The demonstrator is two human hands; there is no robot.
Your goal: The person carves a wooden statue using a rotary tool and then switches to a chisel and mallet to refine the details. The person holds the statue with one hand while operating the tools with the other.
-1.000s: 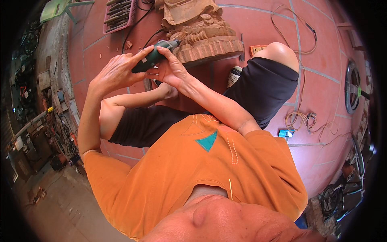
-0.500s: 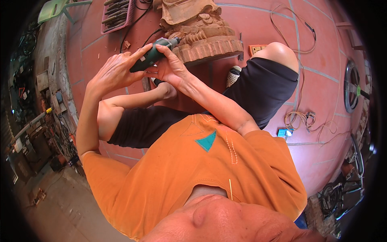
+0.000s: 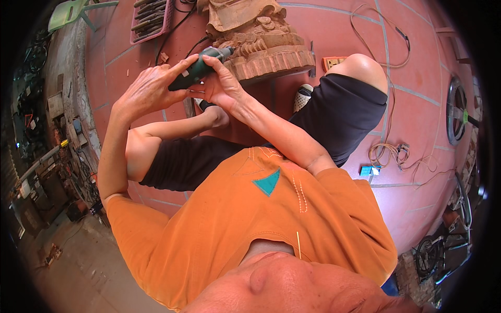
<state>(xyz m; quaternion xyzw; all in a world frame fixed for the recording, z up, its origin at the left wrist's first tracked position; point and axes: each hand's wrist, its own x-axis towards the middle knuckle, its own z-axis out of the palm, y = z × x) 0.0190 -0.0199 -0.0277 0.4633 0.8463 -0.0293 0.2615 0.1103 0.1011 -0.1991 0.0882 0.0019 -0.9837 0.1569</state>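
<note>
A dark green rotary tool (image 3: pixel 194 72) with a grey collar is held between both hands, its black nose pointing up and to the right. My left hand (image 3: pixel 146 89) grips the tool's rear end, fingers along its top and thumb below. My right hand (image 3: pixel 223 87) closes round the front part of the body, near the collar. The tool's nose is at the left side of a brown carved wooden figure (image 3: pixel 261 39), close to its ribbed base. Whether the bit touches the wood is too small to tell.
A pink basket (image 3: pixel 168 23) of carving tools stands at the upper left, near a black cord (image 3: pixel 168 39). An orange power strip (image 3: pixel 329 62) lies beside my right knee. Coiled cables (image 3: pixel 389 154) and a small blue box (image 3: pixel 369 170) are on the red tiles at right.
Almost nothing differs. The rotary tool and both hands have shifted very slightly, still at the same side of the carving.
</note>
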